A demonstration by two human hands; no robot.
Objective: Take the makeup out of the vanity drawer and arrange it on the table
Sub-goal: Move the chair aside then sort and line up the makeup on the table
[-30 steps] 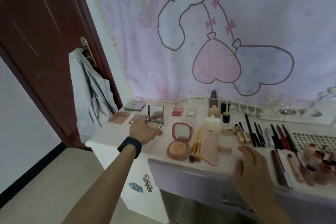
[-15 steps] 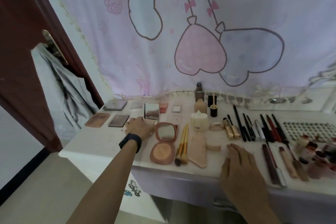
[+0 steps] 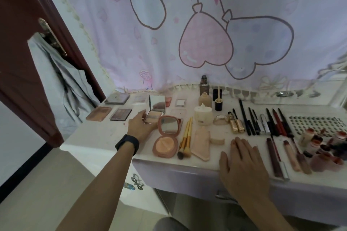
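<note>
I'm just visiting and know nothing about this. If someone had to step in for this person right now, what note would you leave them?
Left hand: touching the base of the open mirrored palette toward the table's back left; whether it grips is unclear.
Right hand: open, flat on the table near the front edge, holding nothing.
Done: makeup lies in rows: closed palettes, round compact, brushes, bottles, pencils.
Left: settle the open palette in line. The inside of the drawer is out of view, so check it for anything more.
</note>
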